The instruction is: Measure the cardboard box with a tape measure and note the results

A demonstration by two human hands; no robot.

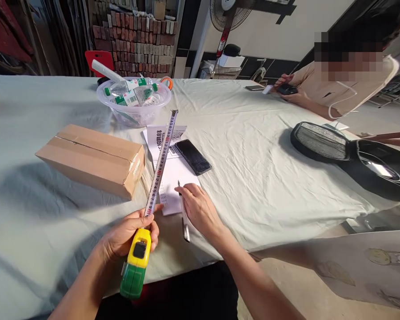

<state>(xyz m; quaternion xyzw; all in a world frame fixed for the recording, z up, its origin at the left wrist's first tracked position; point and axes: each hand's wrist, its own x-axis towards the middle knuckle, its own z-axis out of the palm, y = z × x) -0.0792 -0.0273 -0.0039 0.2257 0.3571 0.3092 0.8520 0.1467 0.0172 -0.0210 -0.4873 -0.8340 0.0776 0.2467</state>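
My left hand (126, 235) is closed around a yellow and green tape measure (136, 264), whose blade (162, 162) stretches up and away toward a plastic bowl. My right hand (200, 211) rests on the table at the edge of a white printed paper (173, 175), fingers curled on a slim silver pen (184, 218). A black phone (193, 156) lies on the paper. A taped cardboard box (93, 159) sits left of the blade.
A clear plastic bowl (135, 113) holds several small bottles and a white tube. A black frying pan (383, 166) and a black mesh racket-like object (320, 141) lie at right. Another person sits at the far right corner, hands (288, 91) on a phone. Pale cloth (253, 178) covers the table.
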